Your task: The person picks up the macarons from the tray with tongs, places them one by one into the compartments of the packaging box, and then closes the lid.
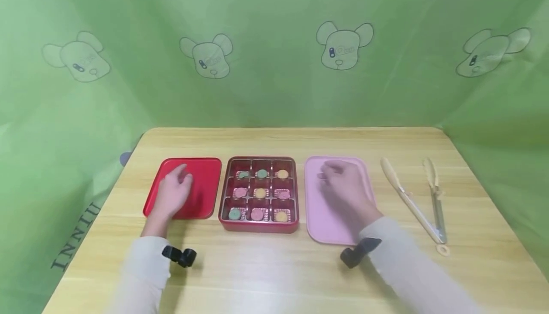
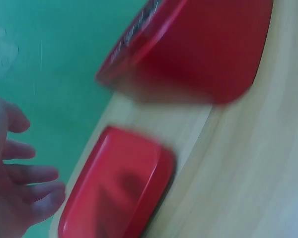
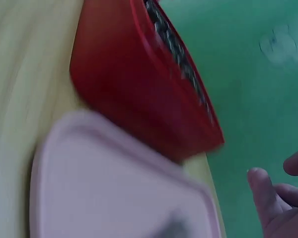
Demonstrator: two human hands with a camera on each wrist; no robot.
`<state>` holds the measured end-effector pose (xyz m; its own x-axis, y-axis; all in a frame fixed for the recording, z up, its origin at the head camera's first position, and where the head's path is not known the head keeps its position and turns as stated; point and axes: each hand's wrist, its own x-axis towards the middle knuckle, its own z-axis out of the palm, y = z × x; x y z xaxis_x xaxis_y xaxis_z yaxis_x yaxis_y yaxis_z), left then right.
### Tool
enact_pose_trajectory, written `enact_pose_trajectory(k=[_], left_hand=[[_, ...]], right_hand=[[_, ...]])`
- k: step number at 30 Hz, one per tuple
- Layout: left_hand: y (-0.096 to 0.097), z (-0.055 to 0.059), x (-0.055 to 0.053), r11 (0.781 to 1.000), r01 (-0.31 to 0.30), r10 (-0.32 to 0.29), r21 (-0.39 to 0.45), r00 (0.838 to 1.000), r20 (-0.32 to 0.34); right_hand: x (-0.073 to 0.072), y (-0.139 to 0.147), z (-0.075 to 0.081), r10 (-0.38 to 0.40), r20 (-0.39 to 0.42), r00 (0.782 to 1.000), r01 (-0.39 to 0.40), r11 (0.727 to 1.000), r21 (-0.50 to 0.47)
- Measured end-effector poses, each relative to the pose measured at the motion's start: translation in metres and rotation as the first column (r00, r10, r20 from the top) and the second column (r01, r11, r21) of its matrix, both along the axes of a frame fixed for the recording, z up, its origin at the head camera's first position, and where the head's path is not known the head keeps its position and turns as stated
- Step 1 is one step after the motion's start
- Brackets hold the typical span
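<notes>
My left hand (image 1: 173, 191) is over a flat red tray (image 1: 205, 185), fingers loosely bent and nothing held. In the left wrist view the fingers of that hand (image 2: 27, 183) are spread a little apart, and a shadow falls on the tray. Over a pink tray (image 1: 319, 221) is my right hand (image 1: 346, 183), relaxed with bent fingers and holding nothing. Between the two trays stands a red box (image 1: 259, 227) with a clear divided insert. Its compartments hold small round biscuit-like pieces in green, pink and yellow, such as a yellow piece (image 1: 260, 193) in the middle.
A pair of tongs (image 1: 415, 210) with cream tips lies spread at the right, a ring at its near end. Green cloth (image 1: 274, 95) printed with bear faces surrounds the wooden table (image 1: 257, 276). Black wrist cameras sit on both sleeves.
</notes>
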<state>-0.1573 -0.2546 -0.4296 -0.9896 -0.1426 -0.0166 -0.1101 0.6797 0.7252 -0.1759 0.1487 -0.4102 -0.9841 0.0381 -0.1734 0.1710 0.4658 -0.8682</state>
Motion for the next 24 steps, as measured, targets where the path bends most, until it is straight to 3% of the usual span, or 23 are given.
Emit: enact_pose_trajectory(k=[5, 11, 14, 18, 21, 24], left_hand=[[-0.035, 0.015, -0.008, 0.985, -0.079, 0.085, -0.15, 0.996, 0.033], [-0.058, 0.026, -0.016, 0.965, -0.028, 0.072, -0.262, 0.985, 0.157], [-0.067, 0.027, -0.018, 0.958, 0.015, 0.049, -0.285, 0.975, 0.216], [-0.076, 0.025, -0.02, 0.955, 0.03, 0.061, -0.294, 0.954, 0.295], [-0.081, 0.019, -0.02, 0.959, 0.037, 0.068, -0.282, 0.933, 0.355], [-0.082, 0.011, -0.019, 0.962, 0.043, 0.066, -0.27, 0.921, 0.383]], right_hand=[[-0.005, -0.049, 0.009, 0.103, 0.036, 0.994, -0.099, 0.99, -0.102], [-0.005, -0.096, 0.009, 0.148, 0.041, 0.988, -0.139, 0.976, -0.165], [-0.004, -0.117, 0.005, 0.18, 0.042, 0.983, -0.168, 0.965, -0.202], [-0.003, -0.143, 0.003, 0.243, 0.04, 0.969, -0.228, 0.947, -0.225], [-0.003, -0.162, 0.003, 0.283, 0.042, 0.958, -0.262, 0.927, -0.268], [-0.002, -0.181, 0.001, 0.314, 0.054, 0.948, -0.281, 0.902, -0.328]])
